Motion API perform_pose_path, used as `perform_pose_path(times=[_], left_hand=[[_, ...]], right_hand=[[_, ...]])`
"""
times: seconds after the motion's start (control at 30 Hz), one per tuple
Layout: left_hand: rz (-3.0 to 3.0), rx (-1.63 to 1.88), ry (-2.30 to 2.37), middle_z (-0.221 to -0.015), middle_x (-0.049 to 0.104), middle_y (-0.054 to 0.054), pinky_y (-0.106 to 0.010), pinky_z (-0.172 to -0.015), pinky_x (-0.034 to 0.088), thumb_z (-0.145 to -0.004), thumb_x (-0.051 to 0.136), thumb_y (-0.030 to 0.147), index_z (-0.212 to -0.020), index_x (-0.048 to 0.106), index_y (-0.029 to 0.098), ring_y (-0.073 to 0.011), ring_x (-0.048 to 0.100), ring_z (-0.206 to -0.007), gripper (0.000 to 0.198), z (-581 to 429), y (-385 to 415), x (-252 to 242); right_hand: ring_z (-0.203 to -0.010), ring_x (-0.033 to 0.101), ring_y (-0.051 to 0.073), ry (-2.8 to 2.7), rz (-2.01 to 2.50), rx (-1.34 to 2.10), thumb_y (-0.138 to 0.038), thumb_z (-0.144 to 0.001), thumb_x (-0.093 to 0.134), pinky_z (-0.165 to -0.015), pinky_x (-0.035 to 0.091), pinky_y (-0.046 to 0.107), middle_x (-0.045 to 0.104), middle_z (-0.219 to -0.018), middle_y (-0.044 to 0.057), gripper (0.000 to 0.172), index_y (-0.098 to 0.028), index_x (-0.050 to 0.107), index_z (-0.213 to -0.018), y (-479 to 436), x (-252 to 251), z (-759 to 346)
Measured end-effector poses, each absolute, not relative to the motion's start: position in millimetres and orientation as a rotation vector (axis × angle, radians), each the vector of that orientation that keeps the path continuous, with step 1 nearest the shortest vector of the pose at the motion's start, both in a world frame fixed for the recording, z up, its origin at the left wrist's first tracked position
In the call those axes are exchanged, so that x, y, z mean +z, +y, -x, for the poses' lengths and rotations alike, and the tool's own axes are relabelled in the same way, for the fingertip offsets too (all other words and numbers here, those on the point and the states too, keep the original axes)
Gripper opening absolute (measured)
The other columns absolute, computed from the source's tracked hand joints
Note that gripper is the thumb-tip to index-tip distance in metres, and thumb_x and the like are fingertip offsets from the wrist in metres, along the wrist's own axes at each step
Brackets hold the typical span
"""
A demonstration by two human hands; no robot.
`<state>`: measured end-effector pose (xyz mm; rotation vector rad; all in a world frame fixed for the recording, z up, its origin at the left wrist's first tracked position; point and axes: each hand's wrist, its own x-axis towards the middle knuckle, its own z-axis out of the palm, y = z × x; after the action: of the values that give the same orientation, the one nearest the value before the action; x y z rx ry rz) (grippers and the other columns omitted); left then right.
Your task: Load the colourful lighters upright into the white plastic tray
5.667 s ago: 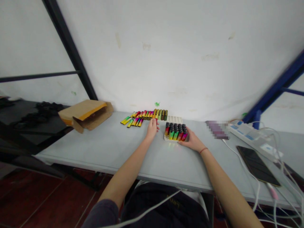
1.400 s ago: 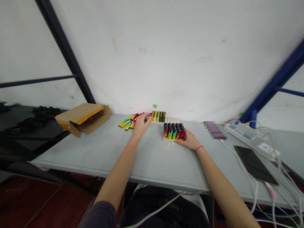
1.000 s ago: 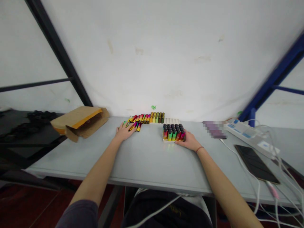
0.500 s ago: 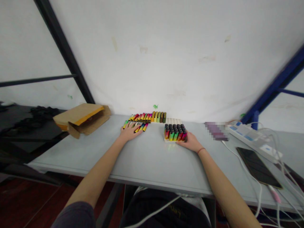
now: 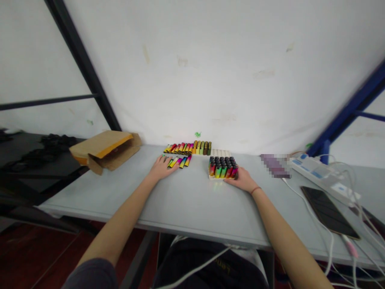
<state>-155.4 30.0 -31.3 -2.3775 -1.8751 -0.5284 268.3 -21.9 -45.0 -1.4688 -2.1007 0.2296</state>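
Observation:
My left hand [image 5: 161,168] rests on the table with its fingers stretched out over the left end of a short row of colourful lighters [image 5: 181,162]. Part of that row is hidden under the fingers. Behind it lies a longer pile of rainbow-coloured lighters [image 5: 178,148]. Over to the right, my right hand [image 5: 244,180] grips the right side of a pale tray [image 5: 215,177]. Upright lighters [image 5: 223,170] with black tops fill this tray in rows.
Against the wall, a block of yellow and green pieces [image 5: 201,147] adjoins a white slotted tray [image 5: 221,153]. An opened cardboard box [image 5: 105,148] lies at left. On the right are a phone [image 5: 329,212], a power strip [image 5: 323,178], white cables and a purple pixelated item [image 5: 274,165].
My left hand has slid slightly left, and more of the short lighter row shows beside its fingers. The right hand and its tray stay in place.

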Motion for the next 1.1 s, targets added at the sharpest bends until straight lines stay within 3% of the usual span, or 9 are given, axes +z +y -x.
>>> perform_pose_path(times=[0.2, 0.3, 0.4, 0.57, 0.7, 0.9, 1.1], left_hand=[[2.453, -0.514, -1.721, -0.147, 0.06, -0.012, -0.051, -0.122, 0.035, -0.099, 0.051, 0.045, -0.14, 0.066, 0.03, -0.0321, 0.043, -0.145, 0.046, 155.3, 35.3, -35.7], [2.371, -0.466, -1.857, -0.154, 0.054, -0.011, -0.058, -0.122, 0.033, -0.102, 0.045, 0.046, -0.144, 0.062, 0.031, -0.0321, 0.041, -0.148, 0.047, 142.9, 37.5, -32.6], [2.378, -0.462, -1.835, -0.162, 0.046, -0.009, -0.065, -0.124, 0.022, -0.102, 0.044, 0.052, -0.149, 0.057, 0.034, -0.034, 0.033, -0.154, 0.052, 127.8, 34.8, -28.7], [2.682, -0.33, -1.538, -0.162, 0.048, -0.005, -0.054, -0.126, 0.021, -0.099, 0.05, 0.053, -0.147, 0.058, 0.039, -0.0282, 0.043, -0.148, 0.05, 111.8, 32.8, -24.9], [2.63, -0.388, -1.608, -0.156, 0.055, -0.007, -0.053, -0.121, 0.028, -0.098, 0.053, 0.053, -0.138, 0.065, 0.035, -0.0285, 0.049, -0.143, 0.045, 104.5, 37.6, -23.2], [2.653, -0.52, -1.466, -0.143, 0.066, -0.009, -0.059, -0.123, 0.025, -0.096, 0.058, 0.046, -0.115, 0.072, 0.026, -0.0317, 0.048, -0.143, 0.03, 90.5, 34.9, -24.3], [2.729, -0.481, -1.427, -0.112, 0.074, -0.013, -0.046, -0.107, 0.045, -0.095, 0.062, 0.035, -0.094, 0.07, 0.019, -0.0288, 0.064, -0.114, 0.018, 70.5, 22.7, -21.1]], right_hand=[[-0.097, 0.071, 0.034, -2.092, 1.463, 0.226, -0.059, -0.075, 0.075, -0.087, 0.056, 0.044, 0.077, -0.108, 0.013, 0.053, -0.021, 0.064, -0.11, -21.4, -45.2, -268.3], [-0.096, 0.071, 0.033, -2.094, 1.468, 0.224, -0.059, -0.075, 0.076, -0.087, 0.056, 0.044, 0.077, -0.108, 0.012, 0.052, -0.022, 0.064, -0.11, -21.9, -44.6, -268.5], [-0.097, 0.071, 0.034, -2.108, 1.465, 0.233, -0.059, -0.077, 0.074, -0.089, 0.056, 0.045, 0.076, -0.108, 0.013, 0.051, -0.022, 0.063, -0.11, -22.5, -43.8, -268.4], [-0.101, 0.07, 0.035, -2.115, 1.467, 0.245, -0.059, -0.078, 0.073, -0.092, 0.055, 0.046, 0.075, -0.111, 0.015, 0.052, -0.02, 0.062, -0.111, -23.1, -43.4, -267.7], [-0.102, 0.071, 0.034, -2.108, 1.48, 0.245, -0.059, -0.078, 0.074, -0.092, 0.056, 0.045, 0.075, -0.112, 0.014, 0.053, -0.02, 0.062, -0.112, -23.8, -42.7, -267.2], [-0.102, 0.07, 0.035, -2.118, 1.479, 0.25, -0.057, -0.079, 0.073, -0.092, 0.056, 0.046, 0.075, -0.112, 0.015, 0.051, -0.02, 0.063, -0.112, -23.9, -42.3, -266.8], [-0.103, 0.07, 0.035, -2.119, 1.471, 0.247, -0.057, -0.079, 0.074, -0.092, 0.055, 0.046, 0.075, -0.114, 0.016, 0.053, -0.019, 0.063, -0.114, -23.4, -42.8, -266.5]])
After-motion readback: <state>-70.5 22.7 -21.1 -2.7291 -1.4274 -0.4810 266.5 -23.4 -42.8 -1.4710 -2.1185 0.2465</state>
